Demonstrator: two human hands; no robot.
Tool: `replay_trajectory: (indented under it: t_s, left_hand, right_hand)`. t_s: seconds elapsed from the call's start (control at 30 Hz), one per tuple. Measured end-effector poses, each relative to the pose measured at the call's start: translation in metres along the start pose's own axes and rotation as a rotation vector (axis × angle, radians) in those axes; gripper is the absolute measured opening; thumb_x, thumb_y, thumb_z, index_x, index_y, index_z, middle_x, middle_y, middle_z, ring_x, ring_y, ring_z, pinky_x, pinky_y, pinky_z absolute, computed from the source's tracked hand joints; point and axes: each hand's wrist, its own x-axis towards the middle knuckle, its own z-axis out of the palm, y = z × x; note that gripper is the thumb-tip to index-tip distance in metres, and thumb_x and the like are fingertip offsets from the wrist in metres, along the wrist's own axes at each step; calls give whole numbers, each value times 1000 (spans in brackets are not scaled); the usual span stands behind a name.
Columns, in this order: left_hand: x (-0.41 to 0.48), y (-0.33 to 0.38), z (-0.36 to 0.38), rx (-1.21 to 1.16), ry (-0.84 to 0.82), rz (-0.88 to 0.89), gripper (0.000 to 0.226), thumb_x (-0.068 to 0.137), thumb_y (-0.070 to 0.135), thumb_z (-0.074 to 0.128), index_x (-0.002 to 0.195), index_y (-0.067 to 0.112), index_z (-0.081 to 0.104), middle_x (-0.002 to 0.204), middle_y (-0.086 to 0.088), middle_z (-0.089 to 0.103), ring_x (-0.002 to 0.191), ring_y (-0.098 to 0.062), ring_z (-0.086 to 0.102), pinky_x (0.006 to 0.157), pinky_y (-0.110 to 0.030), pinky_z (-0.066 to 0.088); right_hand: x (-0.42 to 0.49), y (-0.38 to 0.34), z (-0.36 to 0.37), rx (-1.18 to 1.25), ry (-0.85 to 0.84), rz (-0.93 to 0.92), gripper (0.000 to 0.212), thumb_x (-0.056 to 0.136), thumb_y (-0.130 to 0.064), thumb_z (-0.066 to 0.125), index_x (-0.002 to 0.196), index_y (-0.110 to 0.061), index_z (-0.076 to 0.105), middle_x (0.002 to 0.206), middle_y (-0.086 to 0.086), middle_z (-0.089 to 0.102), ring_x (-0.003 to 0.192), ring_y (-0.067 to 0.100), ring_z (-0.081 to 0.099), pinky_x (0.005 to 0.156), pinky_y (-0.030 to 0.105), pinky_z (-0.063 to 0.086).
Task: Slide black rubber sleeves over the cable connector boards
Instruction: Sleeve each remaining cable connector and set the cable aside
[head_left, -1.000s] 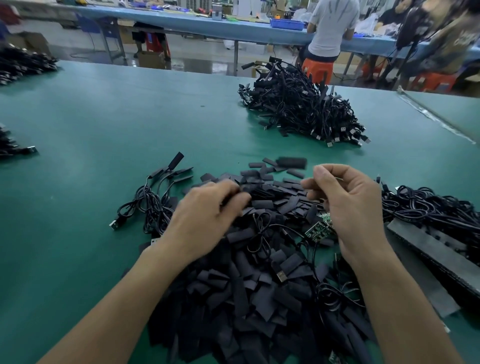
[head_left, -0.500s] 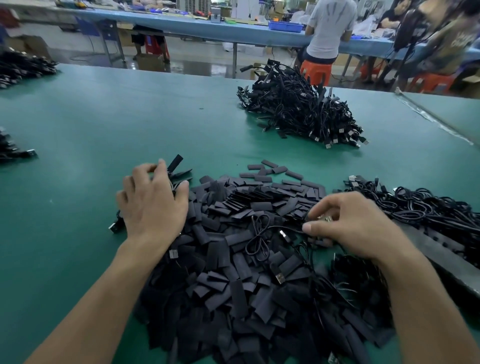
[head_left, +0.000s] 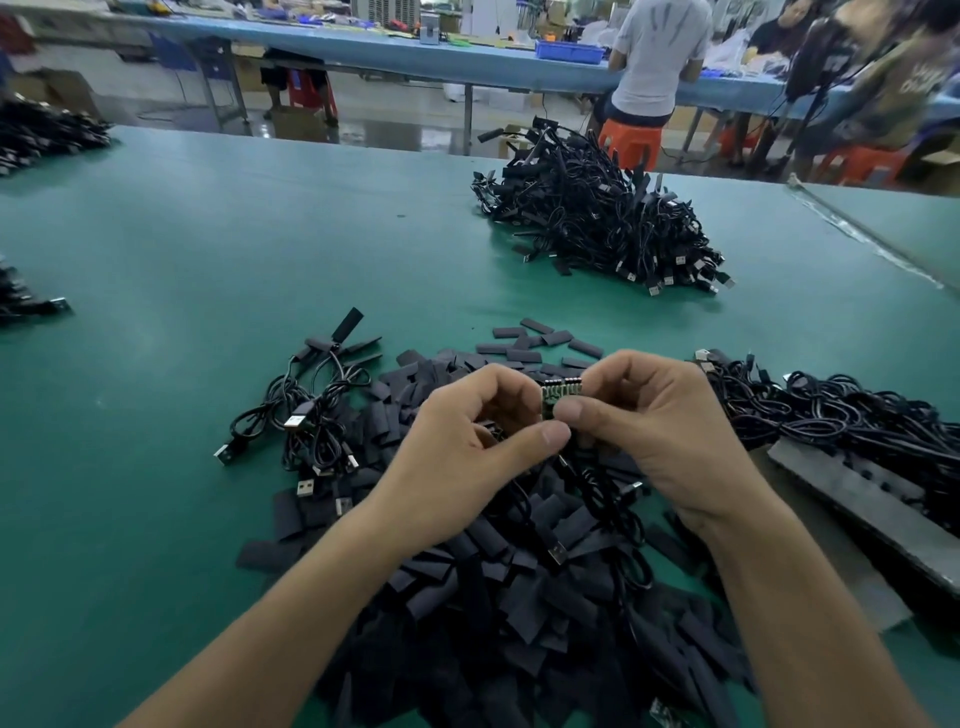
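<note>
A small green connector board (head_left: 558, 395) with a row of contacts is held up between both hands above a big heap of flat black rubber sleeves (head_left: 498, 597). My right hand (head_left: 660, 436) pinches the board from the right with thumb and fingers. My left hand (head_left: 467, 452) has its fingers curled at the board's left end, thumb meeting my right thumb; whether it holds a sleeve is hidden by the fingers. The board's black cable (head_left: 587, 493) hangs down onto the heap, ending in a USB plug (head_left: 557, 552).
A small bunch of cables (head_left: 311, 415) lies left of the heap. More cables (head_left: 841, 415) and a grey foam strip (head_left: 872, 514) lie on the right. A large cable pile (head_left: 597, 218) sits further back on the green table (head_left: 208, 260). People work at a blue bench behind.
My left hand came back from the cable bunch on the left to the middle. My right hand lifted the green board off the heap, and both hands now meet on it.
</note>
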Motion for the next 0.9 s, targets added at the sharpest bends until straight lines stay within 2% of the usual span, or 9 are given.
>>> replay_trajectory:
  t_s: [0.13, 0.27, 0.37, 0.43, 0.57, 0.63, 0.7, 0.8, 0.9]
  left_hand:
    - [0, 0, 3, -134, 19, 63, 13, 82, 22, 77, 81, 18, 64, 62, 11, 56, 49, -4, 38, 49, -15, 32]
    - [0, 2, 4, -184, 71, 79, 8, 80, 21, 76, 83, 22, 69, 74, 2, 65, 60, -17, 47, 54, -29, 39]
    - [1, 0, 2, -192, 56, 102, 11, 80, 24, 79, 83, 19, 70, 73, -6, 65, 65, -18, 53, 60, -30, 47]
    - [2, -2, -1, -178, 45, 102, 18, 79, 31, 77, 84, 15, 70, 73, -12, 64, 69, -21, 55, 65, -35, 49]
    - [3, -8, -4, -262, 72, 67, 7, 78, 31, 75, 79, 24, 73, 73, 2, 65, 68, -13, 56, 65, -23, 49]
    - [3, -10, -6, -287, 110, 47, 6, 78, 33, 76, 77, 28, 73, 73, 4, 65, 69, -12, 57, 67, -24, 50]
    - [5, -10, -9, -357, 137, 21, 7, 82, 34, 75, 78, 28, 73, 78, 2, 69, 74, -15, 63, 75, -29, 55]
    - [10, -1, -20, -563, 224, 29, 10, 87, 35, 66, 83, 27, 72, 90, -3, 74, 91, -24, 71, 85, -37, 57]
    - [15, 12, -34, -635, 417, 129, 10, 95, 30, 56, 92, 21, 61, 81, 1, 70, 70, -19, 70, 74, -36, 58]
  right_hand:
    - [-1, 2, 5, 146, -108, 62, 37, 53, -52, 90, 68, -25, 70, 63, -1, 64, 52, 10, 55, 49, 20, 43]
    - [1, 6, 8, 276, -125, 93, 41, 52, -54, 91, 67, -23, 69, 64, -2, 60, 56, 10, 47, 53, 21, 37]
    - [1, 8, 13, 324, -110, 116, 44, 50, -54, 92, 68, -21, 70, 67, 3, 60, 62, 16, 46, 57, 24, 38]
    - [-1, 9, 16, 357, -113, 127, 42, 50, -52, 92, 67, -20, 70, 67, 2, 61, 60, 13, 50, 55, 20, 42]
    - [-3, 7, 25, 382, -109, 180, 32, 57, -47, 87, 66, -21, 70, 63, 0, 55, 57, 13, 42, 52, 22, 35]
    - [-3, 3, 29, 321, -78, 182, 23, 63, -43, 78, 66, -22, 70, 63, 0, 53, 57, 13, 37, 49, 21, 29]
    - [-3, -2, 28, 302, -53, 176, 18, 68, -44, 72, 66, -26, 70, 65, -2, 59, 57, 11, 42, 50, 19, 33]
    - [-1, -9, 6, 433, 42, 140, 21, 82, -42, 63, 71, -24, 66, 68, -4, 62, 62, 10, 53, 59, 21, 46]
    - [-1, -19, -26, 535, 103, 51, 21, 91, -40, 59, 80, -22, 59, 57, -9, 53, 50, 7, 48, 49, 19, 44]
